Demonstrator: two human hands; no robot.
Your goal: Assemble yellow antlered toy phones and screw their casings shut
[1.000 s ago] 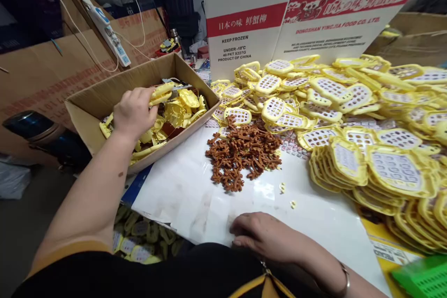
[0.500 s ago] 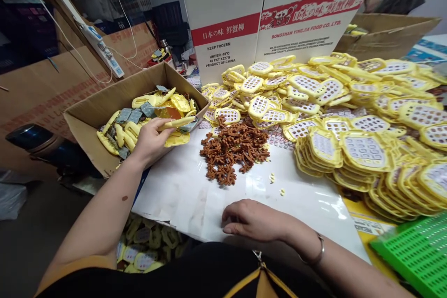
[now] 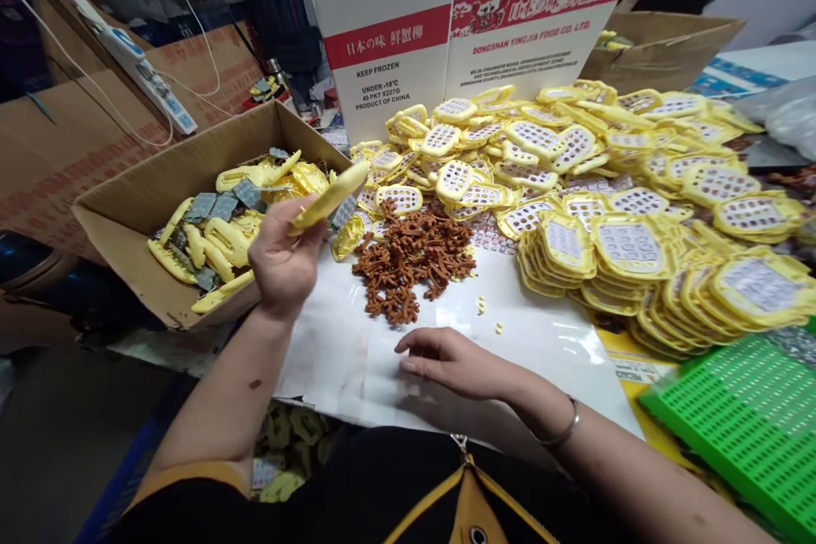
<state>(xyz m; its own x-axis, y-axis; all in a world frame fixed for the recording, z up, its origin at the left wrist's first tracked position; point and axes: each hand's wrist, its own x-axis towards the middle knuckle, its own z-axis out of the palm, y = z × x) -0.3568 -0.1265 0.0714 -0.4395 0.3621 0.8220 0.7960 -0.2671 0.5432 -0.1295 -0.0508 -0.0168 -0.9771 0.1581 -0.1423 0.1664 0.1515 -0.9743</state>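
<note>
My left hand (image 3: 284,268) is raised at the right side of the cardboard box (image 3: 146,174), closed on a yellow plastic shell (image 3: 335,194) that it holds tilted on edge. Just beyond the shell hangs or rests a second yellow piece (image 3: 348,236) beside a small grey panel; I cannot tell whether it is joined to the shell. Over the white table top (image 3: 344,374) hovers my right hand (image 3: 456,364), its thumb and fingers apart with nothing between them. A heap of small brown rubbery pieces (image 3: 414,263) lies beyond it.
Yellow shells with button holes (image 3: 535,140) are piled at the back, others stacked (image 3: 631,242) at right. A green perforated tray (image 3: 745,416) sits at the right edge. White printed cartons (image 3: 388,76) stand behind. Tiny yellow bits (image 3: 481,306) lie near the brown heap.
My left hand has lifted the yellow shell up and away from the box, toward the table. My right hand has risen slightly and its fingers have straightened. The view has shifted.
</note>
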